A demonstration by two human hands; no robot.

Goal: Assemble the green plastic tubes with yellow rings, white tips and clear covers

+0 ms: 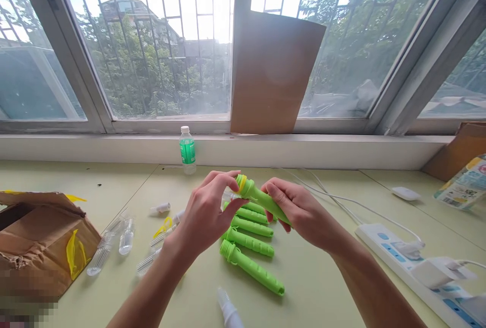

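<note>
My right hand [304,209] is wrapped round the long body of a green plastic tube-shaped handle [260,195], which is tilted with its threaded end up and to the left. A yellow ring [242,182] sits around that threaded end. The thumb and fingers of my left hand [207,206] pinch there, at the ring. Below both hands, several similar green handles [252,267] lie in a row on the table, some partly covered by the left hand. A white tapered piece [230,310] lies at the front edge of the view.
Clear ribbed plastic tubes [127,237], small white pieces [161,208] and a yellow strip [164,227] lie to the left. An open cardboard box [49,237] stands farther left. A bottle [187,151] stands by the window wall. A power strip [395,252] with cables lies right.
</note>
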